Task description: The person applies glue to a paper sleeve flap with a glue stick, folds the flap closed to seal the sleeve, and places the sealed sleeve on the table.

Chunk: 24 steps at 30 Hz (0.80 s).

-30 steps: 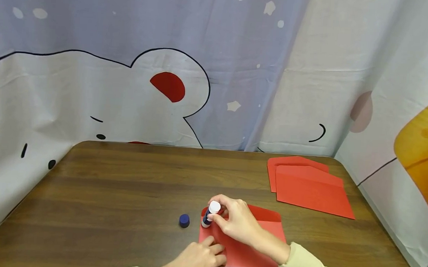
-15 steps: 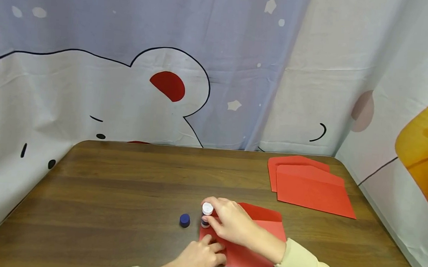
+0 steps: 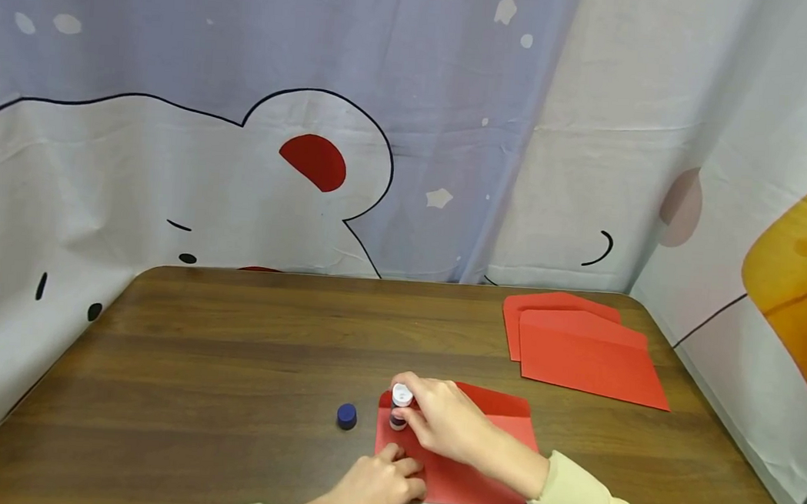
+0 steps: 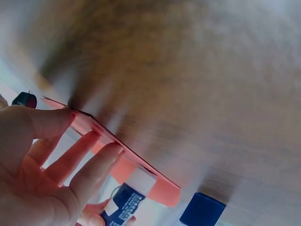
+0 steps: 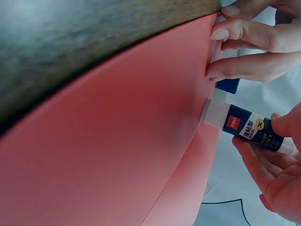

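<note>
A red envelope [image 3: 459, 483] lies at the table's front with its flap unfolded away from me. Between thumb and fingers, my right hand [image 3: 445, 422] holds a glue stick [image 3: 401, 397], white end up. In the right wrist view the glue stick [image 5: 247, 125] meets the envelope near the flap's fold line, at its left side. My left hand [image 3: 381, 483] rests on the envelope's lower left part. Its fingers [image 4: 87, 176] lie extended against the paper in the left wrist view. The glue's applied end is hidden against the envelope.
A blue cap [image 3: 346, 416] stands on the wooden table [image 3: 229, 380], left of the envelope. Two more red envelopes [image 3: 594, 364] overlap at the back right. A printed curtain [image 3: 439, 131] hangs behind the table and along its sides.
My right hand has slid the glue stick a little left and then back right along the fold area. The stick now stands more upright. My left hand has stayed in place.
</note>
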Each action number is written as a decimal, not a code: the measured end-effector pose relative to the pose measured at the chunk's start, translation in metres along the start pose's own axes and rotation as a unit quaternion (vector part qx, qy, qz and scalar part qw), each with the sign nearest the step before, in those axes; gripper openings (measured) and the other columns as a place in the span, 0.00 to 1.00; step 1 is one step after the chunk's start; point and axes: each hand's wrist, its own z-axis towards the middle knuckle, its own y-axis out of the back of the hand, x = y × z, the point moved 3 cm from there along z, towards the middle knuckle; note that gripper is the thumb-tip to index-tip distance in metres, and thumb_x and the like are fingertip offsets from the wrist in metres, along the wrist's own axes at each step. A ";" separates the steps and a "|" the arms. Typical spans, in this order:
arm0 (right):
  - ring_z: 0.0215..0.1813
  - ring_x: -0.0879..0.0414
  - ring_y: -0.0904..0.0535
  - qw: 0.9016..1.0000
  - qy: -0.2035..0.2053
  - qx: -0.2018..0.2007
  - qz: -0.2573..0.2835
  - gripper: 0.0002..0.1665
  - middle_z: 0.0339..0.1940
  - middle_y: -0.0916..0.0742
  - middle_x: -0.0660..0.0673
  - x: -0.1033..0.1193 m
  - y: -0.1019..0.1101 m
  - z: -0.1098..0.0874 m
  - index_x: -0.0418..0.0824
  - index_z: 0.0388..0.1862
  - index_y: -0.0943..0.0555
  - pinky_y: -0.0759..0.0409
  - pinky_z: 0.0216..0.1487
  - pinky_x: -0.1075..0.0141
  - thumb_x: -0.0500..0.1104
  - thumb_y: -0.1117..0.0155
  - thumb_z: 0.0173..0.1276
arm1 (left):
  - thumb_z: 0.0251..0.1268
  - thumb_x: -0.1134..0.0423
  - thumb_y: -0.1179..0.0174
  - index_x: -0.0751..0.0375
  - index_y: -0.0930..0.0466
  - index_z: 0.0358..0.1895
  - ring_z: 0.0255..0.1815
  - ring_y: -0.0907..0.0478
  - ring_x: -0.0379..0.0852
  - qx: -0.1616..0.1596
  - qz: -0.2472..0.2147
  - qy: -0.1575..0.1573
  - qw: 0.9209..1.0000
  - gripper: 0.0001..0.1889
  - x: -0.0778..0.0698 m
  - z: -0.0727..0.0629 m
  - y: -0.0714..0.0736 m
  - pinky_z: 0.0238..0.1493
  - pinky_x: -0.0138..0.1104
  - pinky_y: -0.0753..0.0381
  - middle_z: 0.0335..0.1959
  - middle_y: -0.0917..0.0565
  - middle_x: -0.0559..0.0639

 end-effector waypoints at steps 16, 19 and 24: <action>0.33 0.65 0.19 0.999 -0.009 -0.028 -0.020 0.16 0.30 0.16 0.56 -0.015 0.017 -0.028 0.41 0.46 0.25 0.21 0.35 0.70 0.36 0.33 0.60 | 0.42 0.59 0.31 0.37 0.16 0.31 0.31 0.27 0.37 0.032 -0.011 0.011 0.999 0.11 -0.001 0.002 0.001 0.19 0.25 0.30 0.37 0.17 0.35; 0.33 0.64 0.18 0.999 -0.009 -0.036 -0.031 0.17 0.30 0.16 0.55 -0.020 0.021 -0.035 0.41 0.47 0.25 0.20 0.35 0.68 0.36 0.32 0.60 | 0.41 0.60 0.30 0.37 0.16 0.31 0.30 0.28 0.37 0.033 -0.007 0.012 0.999 0.12 -0.001 0.002 0.002 0.18 0.25 0.30 0.36 0.17 0.35; 0.32 0.66 0.20 0.998 -0.013 -0.049 -0.042 0.18 0.30 0.16 0.56 -0.028 0.030 -0.050 0.42 0.47 0.25 0.21 0.34 0.71 0.39 0.30 0.59 | 0.42 0.59 0.31 0.38 0.16 0.33 0.30 0.28 0.37 0.046 -0.021 0.013 0.999 0.12 -0.001 0.002 0.002 0.20 0.25 0.30 0.37 0.18 0.35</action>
